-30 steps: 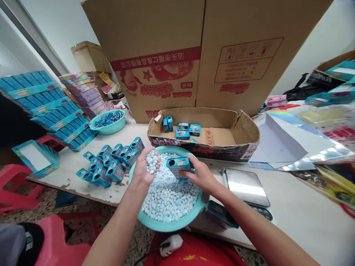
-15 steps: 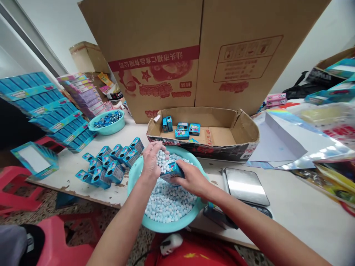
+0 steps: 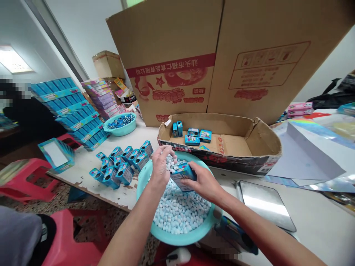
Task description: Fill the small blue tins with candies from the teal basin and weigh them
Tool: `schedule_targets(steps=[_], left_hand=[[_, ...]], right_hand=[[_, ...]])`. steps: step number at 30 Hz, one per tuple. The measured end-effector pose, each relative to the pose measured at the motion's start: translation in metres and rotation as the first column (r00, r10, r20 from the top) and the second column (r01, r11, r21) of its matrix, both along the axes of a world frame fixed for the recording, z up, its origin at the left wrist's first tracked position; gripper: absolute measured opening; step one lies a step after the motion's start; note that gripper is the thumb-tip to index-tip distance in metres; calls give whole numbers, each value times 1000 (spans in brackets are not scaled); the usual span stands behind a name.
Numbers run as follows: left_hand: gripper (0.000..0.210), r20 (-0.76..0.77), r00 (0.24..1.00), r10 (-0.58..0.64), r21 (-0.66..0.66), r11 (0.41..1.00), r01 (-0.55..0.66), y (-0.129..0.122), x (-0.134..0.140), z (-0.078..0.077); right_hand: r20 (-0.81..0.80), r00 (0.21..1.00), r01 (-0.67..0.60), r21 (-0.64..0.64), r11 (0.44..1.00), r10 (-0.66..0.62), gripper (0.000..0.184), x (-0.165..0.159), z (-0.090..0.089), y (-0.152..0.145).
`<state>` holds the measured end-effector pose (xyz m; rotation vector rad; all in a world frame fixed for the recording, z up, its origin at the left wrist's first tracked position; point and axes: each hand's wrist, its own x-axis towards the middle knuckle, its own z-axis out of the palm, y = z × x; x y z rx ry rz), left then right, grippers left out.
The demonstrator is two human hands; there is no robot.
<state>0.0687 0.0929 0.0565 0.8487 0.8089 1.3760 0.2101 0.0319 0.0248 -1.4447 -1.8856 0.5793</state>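
My right hand (image 3: 202, 181) grips a small blue candy box (image 3: 183, 176), tilted with its top end toward my other hand. My left hand (image 3: 162, 164) is cupped around a handful of white and pale-blue candies (image 3: 172, 162), right at the end of the box. Under both hands is a turquoise basin (image 3: 144, 216) with a deep layer of loose candies (image 3: 180, 214). The box's opening is hidden by the candies and fingers. Left of the basin, several blue boxes with round holes on top (image 3: 123, 173) stand on the table.
Behind the basin lies a low cardboard tray (image 3: 238, 162) with several blue boxes. A scale (image 3: 266, 203) is at right. Stacked display boxes (image 3: 72, 111) and a second basin (image 3: 122, 129) with wrapped sweets stand at left. Red stools (image 3: 66, 236) are beside the table; a tall carton (image 3: 177, 44) rises behind.
The view has turned left, so the scene sits further right. Both hands stay together over the basin, with the box and the candies still held.
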Motion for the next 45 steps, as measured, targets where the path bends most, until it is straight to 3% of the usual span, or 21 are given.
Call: schedule_targets(steps=[9,19,30,38,45], left_hand=[[35,29,999,-40,-73,996,42,1,-4,-5],[31,-13,1000,-8,-2,1000,8,2,-3,-4],[27,-101,995,-25,75,997,33,-5,0,-8],[23,-102,994,-48,51,997,54,2,11,-1],[22,-83,994,-65,90,993,73,0,15,5]], right_hand=[[25,1000,5,-40,999,-5,26,-2,-3,3],[10,1000,15,-62,998,-14,24,-6,0,5],[-92,993,72,-50,996,-76,26,-4,-11,3],[-134,987,87,-41,995,-92,27,3,-1,3],[-206,975,67,-70,995,-80,28,4,-6,3]])
